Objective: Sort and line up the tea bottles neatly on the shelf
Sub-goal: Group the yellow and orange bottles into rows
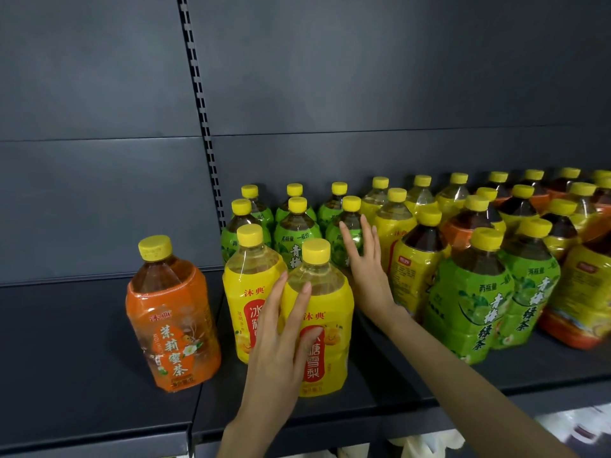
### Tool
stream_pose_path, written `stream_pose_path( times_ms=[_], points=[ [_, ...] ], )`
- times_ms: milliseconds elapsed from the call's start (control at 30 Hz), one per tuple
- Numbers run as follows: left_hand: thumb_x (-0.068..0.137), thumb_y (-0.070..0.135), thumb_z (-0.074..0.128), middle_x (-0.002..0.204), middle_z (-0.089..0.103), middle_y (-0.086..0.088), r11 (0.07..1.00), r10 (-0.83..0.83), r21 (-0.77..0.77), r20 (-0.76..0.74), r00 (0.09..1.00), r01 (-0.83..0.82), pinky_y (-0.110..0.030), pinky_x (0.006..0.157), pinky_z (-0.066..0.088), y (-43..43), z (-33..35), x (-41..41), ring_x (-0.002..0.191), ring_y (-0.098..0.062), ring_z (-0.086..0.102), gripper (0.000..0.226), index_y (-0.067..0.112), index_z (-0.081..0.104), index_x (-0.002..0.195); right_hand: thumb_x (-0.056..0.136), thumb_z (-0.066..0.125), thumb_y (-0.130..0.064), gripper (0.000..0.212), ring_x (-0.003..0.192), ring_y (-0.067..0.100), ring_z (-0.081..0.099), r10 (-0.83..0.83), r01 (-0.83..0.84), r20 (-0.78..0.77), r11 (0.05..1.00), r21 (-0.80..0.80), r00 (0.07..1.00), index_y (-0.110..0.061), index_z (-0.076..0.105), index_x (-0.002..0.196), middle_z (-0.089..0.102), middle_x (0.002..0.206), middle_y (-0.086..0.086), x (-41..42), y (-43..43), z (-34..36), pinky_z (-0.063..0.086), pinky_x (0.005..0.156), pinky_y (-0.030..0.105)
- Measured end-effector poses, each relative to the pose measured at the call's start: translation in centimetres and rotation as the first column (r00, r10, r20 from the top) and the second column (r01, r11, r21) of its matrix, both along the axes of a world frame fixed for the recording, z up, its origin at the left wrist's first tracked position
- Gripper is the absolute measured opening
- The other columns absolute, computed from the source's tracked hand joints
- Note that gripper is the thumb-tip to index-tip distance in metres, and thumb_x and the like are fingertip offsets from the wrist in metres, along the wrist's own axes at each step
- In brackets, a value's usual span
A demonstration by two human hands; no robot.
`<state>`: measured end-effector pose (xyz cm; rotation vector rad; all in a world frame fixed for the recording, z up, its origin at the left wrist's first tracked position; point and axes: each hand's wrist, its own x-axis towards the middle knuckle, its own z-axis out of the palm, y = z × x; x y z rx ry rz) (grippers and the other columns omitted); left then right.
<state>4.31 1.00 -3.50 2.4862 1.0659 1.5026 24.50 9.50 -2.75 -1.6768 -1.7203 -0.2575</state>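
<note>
Dark shelf (82, 342): left grip (281, 328), fingers straight, presses yellow bottle (325, 312); right grip (367, 259), flat, just behind.

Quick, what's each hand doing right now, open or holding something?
Left hand: open, straight fingers on the front yellow-labelled plastic bottle.
Right hand: open, fingers straight, holding nothing.

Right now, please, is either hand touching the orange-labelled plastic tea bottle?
No, that orange-labelled bottle stands apart from the left hand and right hand.

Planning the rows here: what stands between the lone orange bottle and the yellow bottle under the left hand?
Head view: a second yellow bottle stands there, a narrow gap from the orange bottle, right against the front yellow bottle.
</note>
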Motion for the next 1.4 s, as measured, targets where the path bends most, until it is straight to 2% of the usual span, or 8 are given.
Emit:
stream_pose_path(
  times_ms=[133, 300, 400, 500, 667, 833, 1233, 1400],
  points=[
    [0.1, 0.049, 0.025, 0.157, 0.01, 0.004, 1.0, 0.008, 0.02, -0.011, 1.0, -0.008, -0.028, 0.112, 0.014, 0.1, -0.2, -0.1, 0.143, -0.006, 0.011, 0.05, 0.039, 0.013, 0.148, 0.084, 0.071, -0.022, 0.099, 0.14, 0.021, -0.025, 0.06, -0.06, 0.009, 0.998, -0.027, 0.998, -0.035, -0.002, 0.149, -0.03, 0.15, -0.007, 0.8, 1.3, -0.1, 0.033, 0.108, 0.046],
    [0.099, 0.05, 0.028, 0.155, 0.013, 0.0, 0.998, 0.037, 0.051, 0.01, 0.999, -0.038, -0.036, 0.109, 0.018, -0.1, -0.1, 0.0, 0.141, -0.015, 0.016, 0.055, 0.037, 0.009, 0.149, 0.088, 0.066, -0.024, 0.093, 0.141, 0.026, -0.024, 0.066, -0.062, 0.036, 0.994, -0.095, 0.997, -0.035, -0.005, 0.148, -0.031, 0.15, -0.003, 0.9, 0.9, 0.3, 0.031, 0.109, 0.047],
    [0.094, 0.06, 0.032, 0.153, 0.007, 0.0, 0.992, 0.108, 0.055, 0.126, 0.986, -0.116, -0.048, 0.106, 0.018, -0.5, -1.2, -0.7, 0.14, -0.015, 0.011, 0.067, 0.035, 0.004, 0.149, 0.095, 0.053, -0.029, 0.067, 0.145, 0.02, -0.006, 0.131, -0.143, -0.229, 0.989, -0.033, 0.964, -0.031, 0.015, 0.15, -0.016, 0.158, -0.003, -0.4, -1.3, 0.8, 0.026, 0.112, 0.05],
    [0.086, 0.073, 0.03, 0.154, 0.005, 0.009, 0.981, 0.162, -0.162, 0.367, 0.916, -0.109, -0.035, 0.108, 0.019, -0.4, -1.9, -1.9, 0.138, 0.004, 0.004, 0.07, 0.048, -0.002, 0.143, 0.097, 0.036, -0.05, 0.038, 0.138, 0.003, 0.027, 0.283, -0.23, -0.606, 0.959, 0.165, 0.744, -0.036, 0.044, 0.131, 0.033, 0.15, -0.003, -2.5, -6.0, 0.3, 0.03, 0.114, 0.045],
    [0.08, 0.069, 0.046, 0.155, 0.01, 0.01, 0.894, 0.115, -0.442, 0.382, 0.917, 0.072, -0.046, 0.114, 0.026, 1.6, -3.4, -3.4, 0.142, -0.01, 0.018, 0.08, 0.06, -0.009, 0.137, 0.074, 0.061, -0.066, 0.081, 0.124, 0.0, 0.049, 0.47, -0.609, -0.778, 0.78, 0.144, 0.417, -0.04, 0.021, 0.139, 0.049, 0.131, -0.03, -5.2, -11.7, -1.2, 0.047, 0.095, 0.021],
    [0.07, 0.047, 0.067, 0.145, 0.037, -0.007, 0.816, 0.151, -0.568, 0.381, 0.912, 0.103, -0.049, 0.102, 0.042, 3.0, -3.7, -3.6, 0.129, -0.021, 0.043, 0.103, 0.029, 0.003, 0.149, 0.072, 0.078, -0.032, 0.094, 0.121, 0.001, 0.051, 0.417, -0.562, -0.731, 0.825, 0.055, 0.54, -0.05, 0.013, 0.138, 0.046, 0.133, -0.025, -5.0, -11.7, -1.5, 0.049, 0.097, 0.028],
    [0.078, 0.04, 0.061, 0.149, 0.023, -0.014, 0.847, 0.229, -0.531, 0.333, 0.915, -0.019, -0.041, 0.104, 0.034, 1.7, -4.0, -2.7, 0.132, -0.026, 0.033, 0.094, 0.019, 0.004, 0.15, 0.08, 0.067, -0.048, 0.084, 0.133, 0.003, 0.035, 0.227, -0.337, -0.62, 0.939, -0.065, 0.751, -0.038, 0.018, 0.147, 0.034, 0.144, -0.01, -2.0, -11.8, -0.9, 0.04, 0.107, 0.038],
    [0.087, 0.024, 0.06, 0.154, 0.001, -0.017, 0.873, 0.267, -0.477, 0.3, 0.916, -0.098, -0.043, 0.103, 0.03, -0.5, -4.8, -0.8, 0.137, -0.035, 0.019, 0.091, 0.014, -0.005, 0.15, 0.089, 0.06, -0.033, 0.046, 0.126, 0.012, 0.042, 0.054, 0.06, -0.265, 0.914, 0.402, 0.963, -0.017, 0.049, 0.131, 0.046, 0.131, 0.004, 0.7, -16.0, -0.7, 0.038, 0.105, 0.029]
  ],
)
